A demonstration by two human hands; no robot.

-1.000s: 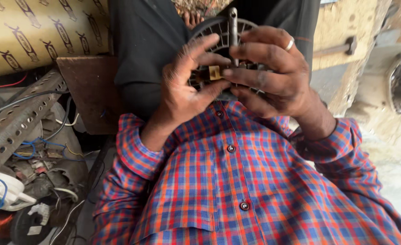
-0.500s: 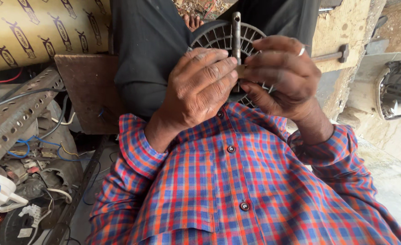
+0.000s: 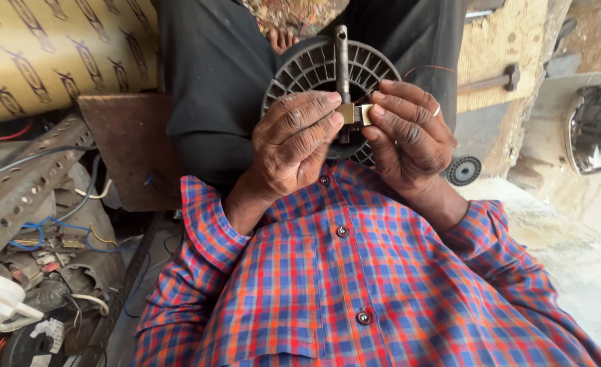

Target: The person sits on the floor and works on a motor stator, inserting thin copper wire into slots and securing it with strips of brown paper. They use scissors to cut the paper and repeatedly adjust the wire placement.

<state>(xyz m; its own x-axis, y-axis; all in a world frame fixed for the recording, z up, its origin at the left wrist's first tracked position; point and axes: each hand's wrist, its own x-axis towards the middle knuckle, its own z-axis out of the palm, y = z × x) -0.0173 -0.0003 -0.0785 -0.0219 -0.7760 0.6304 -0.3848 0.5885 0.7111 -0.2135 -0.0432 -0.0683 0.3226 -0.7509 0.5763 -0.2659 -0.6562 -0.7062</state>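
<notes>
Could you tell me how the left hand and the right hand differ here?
The right hand wears a ring; the left hand is bare. The left hand's fingers curl in from the left, the right hand's from the right. Both pinch the small brass part before the grey fan wheel.

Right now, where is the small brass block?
In the head view, the small brass block sits top centre, pinched between the left hand and right hand, against the metal shaft in front of the grey round fan grille.
</notes>
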